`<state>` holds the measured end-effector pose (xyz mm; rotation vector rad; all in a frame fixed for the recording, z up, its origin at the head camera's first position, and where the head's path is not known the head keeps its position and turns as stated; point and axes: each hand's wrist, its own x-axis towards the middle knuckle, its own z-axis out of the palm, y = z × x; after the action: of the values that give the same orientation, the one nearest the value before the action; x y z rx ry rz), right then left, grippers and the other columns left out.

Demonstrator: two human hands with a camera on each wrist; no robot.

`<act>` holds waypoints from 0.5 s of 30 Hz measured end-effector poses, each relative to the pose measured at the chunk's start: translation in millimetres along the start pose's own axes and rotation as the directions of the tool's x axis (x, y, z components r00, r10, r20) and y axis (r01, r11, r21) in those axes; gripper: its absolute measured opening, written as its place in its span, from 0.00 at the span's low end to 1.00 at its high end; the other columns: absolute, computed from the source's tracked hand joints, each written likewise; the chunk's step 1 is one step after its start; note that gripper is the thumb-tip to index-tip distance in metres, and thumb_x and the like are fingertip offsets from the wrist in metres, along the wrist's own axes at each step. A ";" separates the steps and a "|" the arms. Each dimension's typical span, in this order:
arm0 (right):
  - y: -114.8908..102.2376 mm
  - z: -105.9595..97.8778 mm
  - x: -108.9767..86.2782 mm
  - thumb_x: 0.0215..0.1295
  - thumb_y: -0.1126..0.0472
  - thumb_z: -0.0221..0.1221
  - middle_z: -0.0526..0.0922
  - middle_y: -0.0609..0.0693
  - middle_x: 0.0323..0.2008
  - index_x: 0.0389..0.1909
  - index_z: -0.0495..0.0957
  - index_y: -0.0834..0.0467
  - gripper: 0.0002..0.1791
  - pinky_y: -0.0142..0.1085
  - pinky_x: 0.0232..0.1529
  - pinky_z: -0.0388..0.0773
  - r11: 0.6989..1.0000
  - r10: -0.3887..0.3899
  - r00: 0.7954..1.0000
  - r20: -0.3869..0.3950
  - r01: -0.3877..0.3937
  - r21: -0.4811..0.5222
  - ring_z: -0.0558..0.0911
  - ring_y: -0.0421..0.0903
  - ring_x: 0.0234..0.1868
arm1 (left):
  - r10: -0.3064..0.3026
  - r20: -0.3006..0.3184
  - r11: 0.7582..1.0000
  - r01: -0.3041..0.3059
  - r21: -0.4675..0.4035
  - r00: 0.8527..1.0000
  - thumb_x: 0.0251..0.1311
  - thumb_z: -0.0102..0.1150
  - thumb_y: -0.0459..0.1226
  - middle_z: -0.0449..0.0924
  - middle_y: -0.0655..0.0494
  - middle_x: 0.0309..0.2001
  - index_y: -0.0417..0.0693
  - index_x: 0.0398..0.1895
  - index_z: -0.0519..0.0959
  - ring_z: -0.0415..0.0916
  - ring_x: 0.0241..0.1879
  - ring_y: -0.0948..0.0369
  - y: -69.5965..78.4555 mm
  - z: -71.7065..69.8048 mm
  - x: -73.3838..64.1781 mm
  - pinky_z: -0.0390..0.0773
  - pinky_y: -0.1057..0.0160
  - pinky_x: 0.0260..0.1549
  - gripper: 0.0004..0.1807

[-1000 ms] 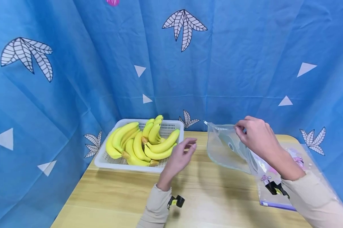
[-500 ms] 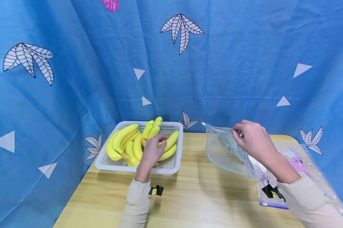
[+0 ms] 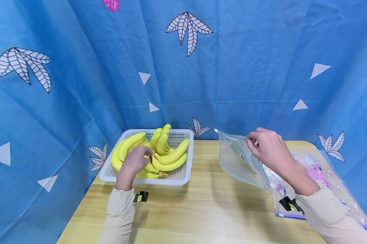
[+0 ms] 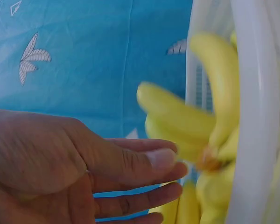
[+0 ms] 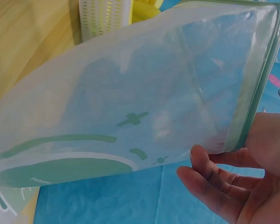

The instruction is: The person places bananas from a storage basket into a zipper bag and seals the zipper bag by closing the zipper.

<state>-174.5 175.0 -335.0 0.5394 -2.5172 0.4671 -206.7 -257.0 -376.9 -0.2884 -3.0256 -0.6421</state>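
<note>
My left hand reaches over the left part of a white plastic basket, close above the yellow bananas lying there in bunches. In the left wrist view its fingers are fairly straight and slightly spread beside a banana bunch, with nothing between them. My right hand pinches the top edge of a clear zip bag with a green border, holding it up with the mouth parted. Green printed marks show on the bag's side in the right wrist view.
Another clear zip bag with pink cartoon prints and a purple slider strip lies flat at the right. The wooden table ends at the back against a blue patterned curtain.
My left hand has moved left from beside the basket, across the right-hand bananas, to the bananas at its left. My right hand keeps holding the bag, nearly still.
</note>
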 end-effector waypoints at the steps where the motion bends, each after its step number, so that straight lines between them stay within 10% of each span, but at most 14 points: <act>1: 0.4 -0.1 0.0 0.65 0.68 0.62 0.83 0.50 0.27 0.30 0.88 0.62 0.07 0.42 0.22 0.78 1.000 0.003 1.000 0.002 -0.003 0.002 0.79 0.45 0.24 | -0.007 0.007 1.000 0.007 0.015 1.000 0.54 0.54 0.19 0.84 0.38 0.51 0.32 0.51 0.83 0.77 0.56 0.39 -4.8 -2.8 -3.5 0.79 0.41 0.55 0.20; 8: 3.1 1.8 -0.1 0.65 0.69 0.62 0.83 0.50 0.26 0.30 0.88 0.62 0.07 0.41 0.21 0.77 1.000 -0.001 1.000 -0.006 0.001 0.005 0.77 0.44 0.22 | -0.009 0.049 0.994 0.004 0.111 0.999 0.46 0.50 0.12 0.82 0.33 0.51 0.29 0.48 0.83 0.78 0.53 0.36 -27.1 -11.9 -20.0 0.80 0.39 0.53 0.25; 15: 4.2 1.8 -2.8 0.64 0.69 0.62 0.82 0.50 0.26 0.30 0.88 0.62 0.07 0.41 0.21 0.77 1.000 0.003 1.000 -0.015 -0.002 0.010 0.78 0.44 0.22 | 0.048 0.023 0.962 -0.053 0.269 0.999 0.44 0.50 0.12 0.71 0.51 0.21 0.42 0.20 0.75 0.67 0.24 0.55 -35.8 -8.4 -21.0 0.74 0.56 0.25 0.17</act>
<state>-175.0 178.7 -339.0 0.5345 -2.5030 0.4826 -192.8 -296.2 -385.1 -0.3583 -3.0579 -0.2190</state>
